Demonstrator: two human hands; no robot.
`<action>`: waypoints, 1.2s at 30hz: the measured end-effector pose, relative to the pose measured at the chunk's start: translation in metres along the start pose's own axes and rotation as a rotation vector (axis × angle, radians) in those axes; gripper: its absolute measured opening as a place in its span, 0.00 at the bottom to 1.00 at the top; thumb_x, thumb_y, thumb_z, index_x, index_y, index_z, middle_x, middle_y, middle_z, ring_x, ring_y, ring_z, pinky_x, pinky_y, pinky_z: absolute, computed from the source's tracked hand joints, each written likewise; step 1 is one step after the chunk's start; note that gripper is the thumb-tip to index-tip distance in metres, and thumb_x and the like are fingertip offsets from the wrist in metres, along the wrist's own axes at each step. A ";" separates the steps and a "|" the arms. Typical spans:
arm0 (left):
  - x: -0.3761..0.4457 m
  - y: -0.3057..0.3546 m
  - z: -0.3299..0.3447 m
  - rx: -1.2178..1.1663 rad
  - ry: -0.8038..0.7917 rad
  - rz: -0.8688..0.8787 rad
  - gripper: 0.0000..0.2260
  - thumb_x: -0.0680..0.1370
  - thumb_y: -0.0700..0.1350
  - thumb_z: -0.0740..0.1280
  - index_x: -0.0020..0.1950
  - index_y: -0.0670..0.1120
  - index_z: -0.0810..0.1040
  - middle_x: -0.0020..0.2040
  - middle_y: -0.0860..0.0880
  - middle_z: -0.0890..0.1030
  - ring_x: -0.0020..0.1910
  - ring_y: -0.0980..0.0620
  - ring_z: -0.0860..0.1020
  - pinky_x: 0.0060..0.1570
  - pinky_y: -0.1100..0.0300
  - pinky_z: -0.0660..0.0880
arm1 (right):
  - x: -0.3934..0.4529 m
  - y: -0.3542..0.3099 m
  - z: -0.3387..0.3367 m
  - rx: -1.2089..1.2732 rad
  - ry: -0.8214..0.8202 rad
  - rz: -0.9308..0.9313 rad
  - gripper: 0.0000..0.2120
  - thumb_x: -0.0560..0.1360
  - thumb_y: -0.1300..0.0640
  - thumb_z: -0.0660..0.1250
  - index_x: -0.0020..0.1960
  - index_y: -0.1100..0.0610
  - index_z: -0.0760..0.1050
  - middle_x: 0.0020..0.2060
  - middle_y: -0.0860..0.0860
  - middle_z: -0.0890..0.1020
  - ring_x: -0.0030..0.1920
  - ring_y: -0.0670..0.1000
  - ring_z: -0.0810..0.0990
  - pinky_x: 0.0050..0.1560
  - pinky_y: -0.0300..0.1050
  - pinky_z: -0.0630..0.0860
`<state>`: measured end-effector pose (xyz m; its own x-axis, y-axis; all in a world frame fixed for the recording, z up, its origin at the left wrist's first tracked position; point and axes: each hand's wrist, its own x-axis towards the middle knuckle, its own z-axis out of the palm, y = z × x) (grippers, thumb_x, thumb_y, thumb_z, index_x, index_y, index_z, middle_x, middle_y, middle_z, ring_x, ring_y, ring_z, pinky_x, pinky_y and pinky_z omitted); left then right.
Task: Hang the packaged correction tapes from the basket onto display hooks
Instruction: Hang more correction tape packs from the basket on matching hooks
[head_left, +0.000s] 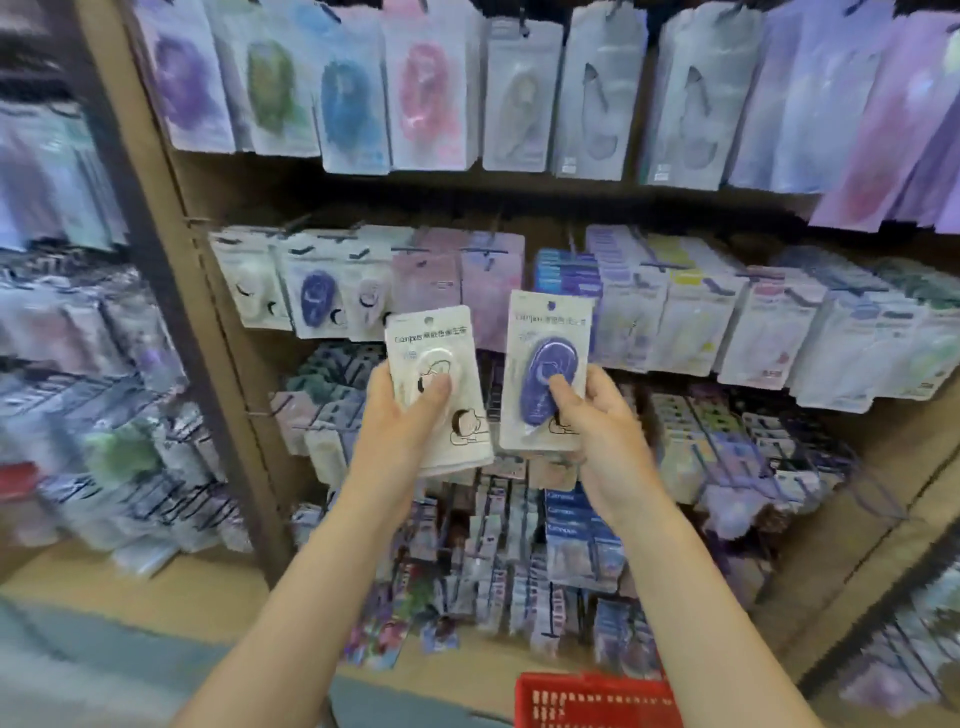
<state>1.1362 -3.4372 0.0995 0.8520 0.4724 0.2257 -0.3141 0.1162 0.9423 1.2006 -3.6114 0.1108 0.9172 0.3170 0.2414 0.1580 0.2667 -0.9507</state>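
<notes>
My left hand (402, 415) grips a small stack of white packaged correction tapes (441, 364), thumb pressed on the top pack's white blister. My right hand (597, 421) holds one pack with a purple correction tape (548, 364), thumb on the blister. Both packs are upright in front of the display. Behind them, a row of display hooks (483, 254) carries matching white and purple packs (317, 296). A corner of the red basket (597, 699) shows at the bottom edge, below my right forearm.
Hooks packed with hanging stationery fill the brown pegboard wall (218, 197) above, below and to the right. A dark upright post (171, 291) splits it from another loaded panel at the left. A bare wire hook (270, 413) sticks out left of my left hand.
</notes>
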 end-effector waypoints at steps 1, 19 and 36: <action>0.006 0.002 -0.028 -0.034 0.024 -0.004 0.18 0.79 0.48 0.70 0.68 0.51 0.72 0.62 0.50 0.83 0.55 0.53 0.85 0.47 0.56 0.83 | 0.005 0.009 0.026 -0.041 -0.013 0.010 0.04 0.82 0.52 0.66 0.54 0.47 0.80 0.51 0.46 0.87 0.53 0.45 0.83 0.56 0.46 0.76; 0.110 0.010 -0.236 -0.050 0.112 -0.023 0.09 0.78 0.49 0.74 0.57 0.56 0.80 0.58 0.49 0.85 0.55 0.49 0.85 0.53 0.49 0.83 | 0.120 0.063 0.254 -0.392 0.127 -0.072 0.07 0.81 0.50 0.68 0.56 0.52 0.80 0.47 0.44 0.87 0.47 0.39 0.84 0.46 0.33 0.77; 0.125 0.008 -0.248 -0.121 0.018 0.016 0.20 0.72 0.48 0.76 0.62 0.54 0.75 0.60 0.49 0.84 0.58 0.49 0.84 0.55 0.48 0.83 | 0.117 0.066 0.271 -0.377 0.248 -0.121 0.10 0.80 0.50 0.70 0.56 0.56 0.81 0.49 0.49 0.87 0.52 0.48 0.85 0.54 0.45 0.81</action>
<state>1.1362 -3.1608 0.0740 0.8392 0.4906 0.2347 -0.3765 0.2126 0.9017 1.2195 -3.3097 0.1291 0.9363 0.0647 0.3451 0.3494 -0.0752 -0.9339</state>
